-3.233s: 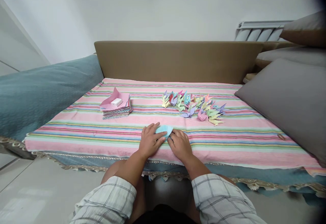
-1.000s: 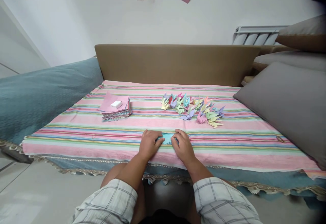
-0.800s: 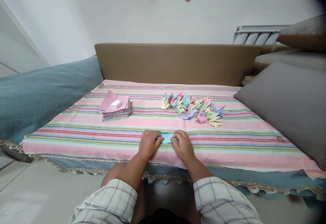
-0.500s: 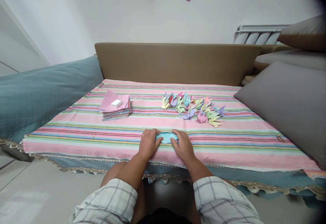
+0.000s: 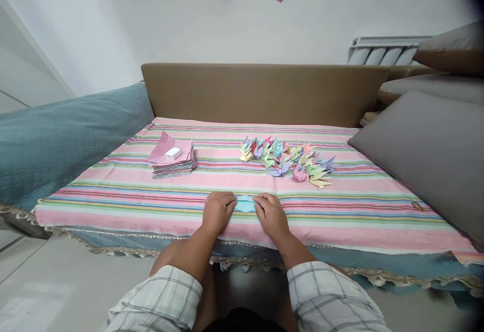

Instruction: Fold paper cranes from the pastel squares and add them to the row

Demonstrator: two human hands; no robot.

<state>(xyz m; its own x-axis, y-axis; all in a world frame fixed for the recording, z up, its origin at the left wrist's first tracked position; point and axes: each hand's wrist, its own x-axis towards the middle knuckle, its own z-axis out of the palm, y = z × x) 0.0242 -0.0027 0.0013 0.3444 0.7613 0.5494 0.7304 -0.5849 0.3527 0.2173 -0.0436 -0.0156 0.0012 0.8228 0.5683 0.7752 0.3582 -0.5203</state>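
Left hand [image 5: 216, 213] and right hand [image 5: 273, 216] pinch opposite ends of a folded blue paper [image 5: 245, 203] on striped cloth [image 5: 113, 212], apparently steadying its creases. Paper cranes [image 5: 280, 170] lie beyond it, rightward; beyond it leftward, a white block [image 5: 173, 152] tops a paper stack [image 5: 173, 170], likely as a weight.

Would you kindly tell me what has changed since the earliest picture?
The blue paper now looks narrower from front to back, and the left hand and right hand have drawn slightly apart, each gripping an end. The paper cranes and white block stayed put.
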